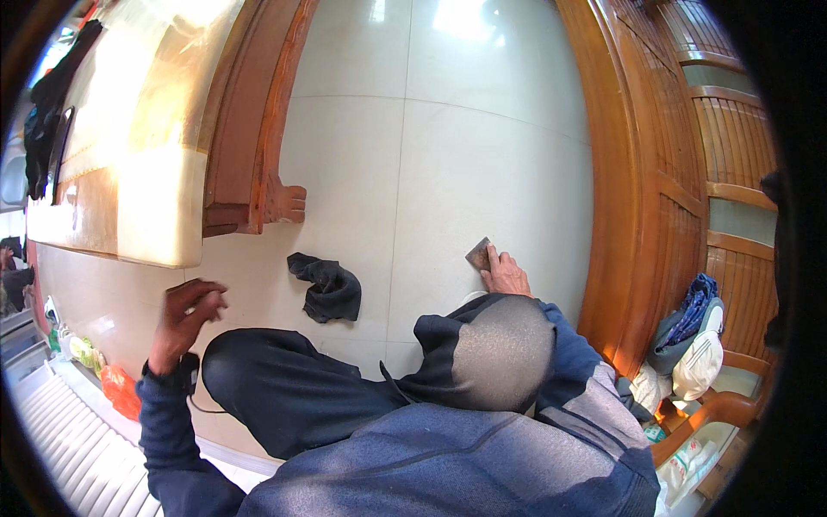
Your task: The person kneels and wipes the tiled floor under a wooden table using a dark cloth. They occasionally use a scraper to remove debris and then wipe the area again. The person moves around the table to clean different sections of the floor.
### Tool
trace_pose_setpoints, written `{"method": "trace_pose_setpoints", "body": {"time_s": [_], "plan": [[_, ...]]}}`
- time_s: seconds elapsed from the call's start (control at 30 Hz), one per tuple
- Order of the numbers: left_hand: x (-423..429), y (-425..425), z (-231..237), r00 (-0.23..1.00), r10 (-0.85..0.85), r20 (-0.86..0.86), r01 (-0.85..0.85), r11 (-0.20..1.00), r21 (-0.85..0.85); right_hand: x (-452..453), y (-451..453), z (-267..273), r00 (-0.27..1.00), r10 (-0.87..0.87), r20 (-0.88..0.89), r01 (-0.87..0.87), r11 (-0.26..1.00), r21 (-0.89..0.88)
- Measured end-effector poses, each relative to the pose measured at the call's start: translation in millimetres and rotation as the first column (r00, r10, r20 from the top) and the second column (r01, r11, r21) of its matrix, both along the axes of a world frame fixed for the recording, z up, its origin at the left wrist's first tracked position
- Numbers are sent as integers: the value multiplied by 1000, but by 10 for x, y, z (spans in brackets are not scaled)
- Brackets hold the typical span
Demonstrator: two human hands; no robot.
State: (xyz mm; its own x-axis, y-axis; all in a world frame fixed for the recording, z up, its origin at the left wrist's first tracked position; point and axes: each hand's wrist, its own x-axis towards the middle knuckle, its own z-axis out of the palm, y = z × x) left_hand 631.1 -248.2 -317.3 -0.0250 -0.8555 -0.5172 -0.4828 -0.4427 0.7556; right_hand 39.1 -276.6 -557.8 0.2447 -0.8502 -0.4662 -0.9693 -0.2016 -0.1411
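Observation:
My right hand (pixel 507 274) reaches down to the tiled floor, its fingers on a flat, rust-marked metal scraper blade (pixel 479 254). The blade lies at or very near the tile surface; any handle is hidden by the hand. My left hand (pixel 187 316) is raised at the left beside my knee, fingers loosely curled, with nothing visible in it. Between my hands, a crumpled black cloth (pixel 329 287) rests on the pale floor tiles (pixel 446 168).
A wooden table (pixel 242 129) with a carved foot (pixel 287 201) stands at the left under a clear cover. Along the right runs a slatted wooden bench (pixel 672 161) holding a white cap (pixel 699 365). An orange plastic bag (pixel 121 392) lies near a white radiator (pixel 84 446).

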Motion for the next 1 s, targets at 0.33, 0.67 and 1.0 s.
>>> {"method": "trace_pose_setpoints", "body": {"time_s": [0.33,0.67,1.0], "plan": [[-425,-123,1207,762,260,593,433,477,-765,2008,-543,17,394,755,524,-612,641,-464],[-670,-807,735,677,188,711,473,630,-617,2777,-286,-328,349,727,592,-674,633,-381],[-736,-784,708,691,244,680,403,651,-643,-244,-1295,-137,767,-105,633,528,663,-530]]}}
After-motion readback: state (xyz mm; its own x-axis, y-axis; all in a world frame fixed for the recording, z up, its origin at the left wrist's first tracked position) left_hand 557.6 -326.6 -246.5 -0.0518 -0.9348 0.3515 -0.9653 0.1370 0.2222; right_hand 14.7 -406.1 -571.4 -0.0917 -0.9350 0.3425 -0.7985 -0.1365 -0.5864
